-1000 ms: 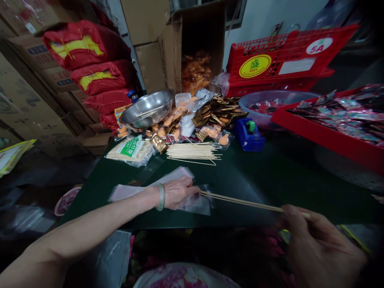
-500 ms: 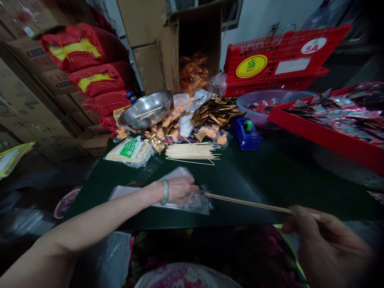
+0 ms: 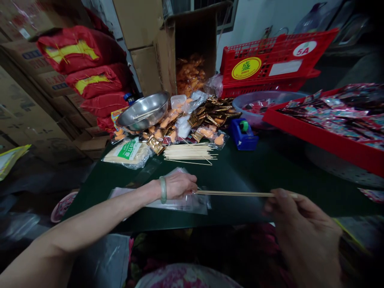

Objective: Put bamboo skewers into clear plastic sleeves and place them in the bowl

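Note:
Two thin wooden sticks (image 3: 237, 193) stretch side by side between my hands, nearly level over the dark green table (image 3: 240, 214). My right hand (image 3: 300, 224) pinches their right end between thumb and fingers. At their left end my left hand (image 3: 181, 185), with a pale green bangle on the wrist, has its fingers closed; whether it grips the sticks or a bag is too small to tell. Clear plastic bags (image 3: 192, 205) lie under and beside that hand. Behind them is a pile of loose sticks (image 3: 189, 153).
Beyond the sticks are wrapped orange pieces (image 3: 172, 136), a steel bowl (image 3: 144, 111) and a packaged stick bundle (image 3: 129, 152). A blue tape dispenser (image 3: 244, 136) stands right of them. A red tray (image 3: 300, 127) of packets juts in at right.
My right hand has moved left and slightly up, bringing the sticks nearly level and their left end to my left hand's fingers. The camera view has shifted slightly.

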The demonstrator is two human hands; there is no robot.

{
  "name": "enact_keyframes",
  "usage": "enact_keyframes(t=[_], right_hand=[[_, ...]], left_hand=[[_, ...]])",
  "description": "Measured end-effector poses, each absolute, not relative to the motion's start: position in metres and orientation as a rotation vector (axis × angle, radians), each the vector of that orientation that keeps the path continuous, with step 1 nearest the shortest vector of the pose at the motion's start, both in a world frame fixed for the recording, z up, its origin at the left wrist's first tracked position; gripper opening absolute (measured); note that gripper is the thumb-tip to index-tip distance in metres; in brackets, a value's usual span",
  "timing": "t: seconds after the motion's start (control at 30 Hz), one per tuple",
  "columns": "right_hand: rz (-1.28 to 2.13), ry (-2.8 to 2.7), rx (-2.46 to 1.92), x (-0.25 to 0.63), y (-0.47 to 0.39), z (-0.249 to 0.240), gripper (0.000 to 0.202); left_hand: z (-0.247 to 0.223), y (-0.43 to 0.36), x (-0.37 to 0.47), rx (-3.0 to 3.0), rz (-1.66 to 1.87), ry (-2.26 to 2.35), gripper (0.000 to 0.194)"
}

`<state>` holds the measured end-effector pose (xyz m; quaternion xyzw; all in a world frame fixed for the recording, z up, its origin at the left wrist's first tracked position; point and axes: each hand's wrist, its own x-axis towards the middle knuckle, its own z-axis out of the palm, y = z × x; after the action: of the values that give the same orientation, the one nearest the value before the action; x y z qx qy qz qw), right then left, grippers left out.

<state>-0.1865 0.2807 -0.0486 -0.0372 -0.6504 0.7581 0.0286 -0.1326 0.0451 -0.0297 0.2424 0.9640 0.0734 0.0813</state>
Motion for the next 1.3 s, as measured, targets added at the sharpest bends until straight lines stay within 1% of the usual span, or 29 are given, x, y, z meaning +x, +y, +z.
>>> enact_keyframes(t=[0.13,0.47,0.63,0.83,0.93,1.0,1.07,1.1,1.2,1.23,1.3], right_hand=[[2.511,-1.902,-0.159,-0.188,0.272,-0.044,0.022],[2.542,-1.935,0.022,-0.196,0.266,-0.031,0.022],[2.632,-2.015,0.219,-0.187,0.248,-0.043,0.018],[2.454,-2.217,0.551,-0.164,0.214,-0.065,0.023],[2.5,-2.267,0.712,-0.162,0.207,-0.066,0.025],[2.484,-2.299,0.774,-0.165,0.206,-0.064,0.025],[2.44,-2.299,0.766,-0.171,0.207,-0.061,0.022],[2.427,-2.281,0.739,-0.176,0.21,-0.059,0.022],[2.409,-2.195,0.647,-0.198,0.224,-0.046,0.018],[2.392,-2.157,0.607,-0.208,0.232,-0.039,0.017],[2.348,-2.075,0.549,-0.229,0.249,-0.017,0.014]], left_hand=[[-0.017,0.047,-0.132,0.719,0.197,2.873,0.012],[-0.004,0.048,-0.123,0.703,0.255,2.94,0.017],[0.004,0.053,-0.122,0.84,0.293,2.94,0.017],[0.008,0.058,-0.122,0.926,0.314,3.014,0.021],[0.009,0.06,-0.122,0.877,0.325,3.079,0.028],[0.008,0.06,-0.121,0.805,0.401,3.127,0.03],[0.005,0.059,-0.119,0.71,0.54,3.16,0.024],[0.002,0.057,-0.117,0.648,0.61,3.164,0.026],[-0.017,0.045,-0.105,0.435,0.689,3.105,0.064],[-0.025,0.04,-0.101,0.377,0.673,3.065,0.07],[-0.038,0.03,-0.093,0.275,0.642,2.997,0.07]])
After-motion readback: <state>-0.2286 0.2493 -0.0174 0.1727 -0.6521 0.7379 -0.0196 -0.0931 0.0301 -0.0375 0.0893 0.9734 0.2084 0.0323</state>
